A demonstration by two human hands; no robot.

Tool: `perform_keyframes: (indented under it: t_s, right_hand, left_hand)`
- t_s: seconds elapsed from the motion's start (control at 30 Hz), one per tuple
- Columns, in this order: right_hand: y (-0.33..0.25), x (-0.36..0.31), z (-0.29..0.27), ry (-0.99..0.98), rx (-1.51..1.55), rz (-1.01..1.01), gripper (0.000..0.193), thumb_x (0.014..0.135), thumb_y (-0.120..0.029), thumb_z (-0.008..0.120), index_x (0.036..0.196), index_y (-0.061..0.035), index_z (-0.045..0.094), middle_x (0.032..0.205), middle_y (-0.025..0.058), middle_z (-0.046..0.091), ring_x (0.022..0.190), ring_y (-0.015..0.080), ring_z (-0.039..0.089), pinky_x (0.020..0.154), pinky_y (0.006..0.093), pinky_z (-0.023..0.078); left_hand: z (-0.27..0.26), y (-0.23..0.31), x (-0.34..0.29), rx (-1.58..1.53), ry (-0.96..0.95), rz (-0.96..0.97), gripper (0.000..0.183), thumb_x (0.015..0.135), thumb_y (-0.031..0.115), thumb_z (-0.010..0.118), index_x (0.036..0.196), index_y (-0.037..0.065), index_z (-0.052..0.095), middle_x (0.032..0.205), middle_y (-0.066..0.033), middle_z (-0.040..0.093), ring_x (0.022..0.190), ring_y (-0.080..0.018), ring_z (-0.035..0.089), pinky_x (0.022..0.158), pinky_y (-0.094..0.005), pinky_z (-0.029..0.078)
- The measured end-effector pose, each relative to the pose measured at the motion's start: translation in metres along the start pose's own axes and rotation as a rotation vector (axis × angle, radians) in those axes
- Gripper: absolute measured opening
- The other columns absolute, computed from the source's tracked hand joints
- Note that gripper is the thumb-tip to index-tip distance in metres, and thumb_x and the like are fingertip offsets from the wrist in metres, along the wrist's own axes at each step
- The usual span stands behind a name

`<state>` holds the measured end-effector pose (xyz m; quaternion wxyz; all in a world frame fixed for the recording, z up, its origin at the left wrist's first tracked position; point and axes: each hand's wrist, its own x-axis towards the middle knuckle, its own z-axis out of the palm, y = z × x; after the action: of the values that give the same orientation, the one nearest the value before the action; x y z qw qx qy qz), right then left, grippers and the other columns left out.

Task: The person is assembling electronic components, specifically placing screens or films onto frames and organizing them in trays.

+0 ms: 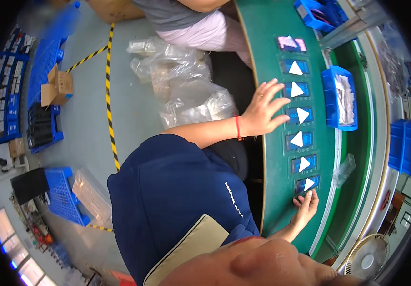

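Note:
A row of flat dark-blue rectangular pieces in clear plastic trays runs along the green table [276,190], each topped by a white triangle. My left hand [265,107] is over the table edge, fingers spread and empty. Its fingertips reach the left edges of a blue piece [293,114] and its neighbour [290,90]. At the lower end of the row, my right hand [305,209] touches the edge of the last blue piece [303,186] with its fingertips, thumb held apart. The piece at the upper end has pink blocks [302,45] at its sides.
A blue bin [330,107] of whitish packets stands right of the row, and another blue bin [310,14] at the far end. A clear plastic piece [344,170] lies by the rail. A person in pink trousers [210,31] sits above; plastic bags [186,90] lie beside the table.

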<state>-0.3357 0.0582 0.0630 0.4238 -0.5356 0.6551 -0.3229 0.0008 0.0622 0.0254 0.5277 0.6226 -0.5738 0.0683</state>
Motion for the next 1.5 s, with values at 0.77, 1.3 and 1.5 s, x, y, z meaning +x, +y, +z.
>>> perform_keyframes:
  t_s: [0.77, 1.3, 1.5]
  right_hand:
    - [-0.102, -0.096, 0.186, -0.26, -0.283, -0.635, 0.032, 0.078, -0.011, 0.073, 0.105, -0.0001, 0.061, 0.097, 0.0113, 0.063, 0.086, 0.0227, 0.061, 0.077, 0.0314, 0.049]
    - [0.001, -0.083, 0.179, -0.408, -0.523, -0.256, 0.018, 0.085, -0.011, 0.066, 0.101, -0.0022, 0.065, 0.091, 0.0133, 0.064, 0.084, 0.0264, 0.063, 0.076, 0.0342, 0.05]
    - [0.017, -0.081, 0.174, -0.411, -0.529, -0.267, 0.018, 0.084, -0.011, 0.066, 0.099, -0.002, 0.065, 0.091, 0.0132, 0.063, 0.085, 0.0278, 0.061, 0.078, 0.0362, 0.049]
  left_hand:
    - [-0.048, -0.157, -0.214, -0.247, -1.195, -0.638, 0.032, 0.076, 0.006, 0.056, 0.107, 0.003, 0.064, 0.099, -0.0235, 0.065, 0.089, -0.0377, 0.064, 0.079, -0.0425, 0.05]
    - [0.077, -0.329, -0.276, 0.134, -1.338, -0.63, 0.028, 0.083, 0.02, 0.051, 0.095, 0.001, 0.069, 0.102, -0.018, 0.066, 0.093, -0.0319, 0.065, 0.081, -0.0409, 0.05]
    - [0.118, -0.362, -0.28, -0.029, -1.4, -0.69, 0.03, 0.083, 0.021, 0.052, 0.098, 0.001, 0.068, 0.105, -0.0181, 0.065, 0.096, -0.0307, 0.063, 0.084, -0.0404, 0.049]
